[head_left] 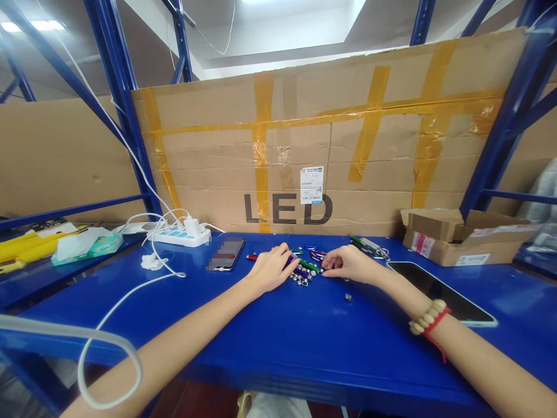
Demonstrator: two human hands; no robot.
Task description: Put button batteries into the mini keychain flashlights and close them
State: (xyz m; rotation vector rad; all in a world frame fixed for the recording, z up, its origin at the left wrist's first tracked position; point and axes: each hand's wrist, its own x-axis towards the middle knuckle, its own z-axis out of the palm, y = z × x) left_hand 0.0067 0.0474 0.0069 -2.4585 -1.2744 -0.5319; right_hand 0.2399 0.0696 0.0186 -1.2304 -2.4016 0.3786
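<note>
My left hand [273, 268] is closed over a slim green metal tube [308, 265], which sticks out to the right between thumb and fingers. At that tube's right end, my right hand [343, 264] pinches a small silver end piece [321, 270]; whether it is joined to the tube is too small to tell. Under and around the hands lies a pile of small silver caps with rings [300, 280] and coloured metal tubes, partly hidden by my fingers. A red tube [251, 257] pokes out left of my left hand. One loose silver cap [348, 297] lies nearer me.
A dark phone [227, 254] and a white power strip [183, 233] with cables are on the left of the blue table [270, 337]. On the right lie a tablet [439, 290], several finished-looking tubes [368, 247] and an open cardboard box [461, 238]. Cardboard stands behind.
</note>
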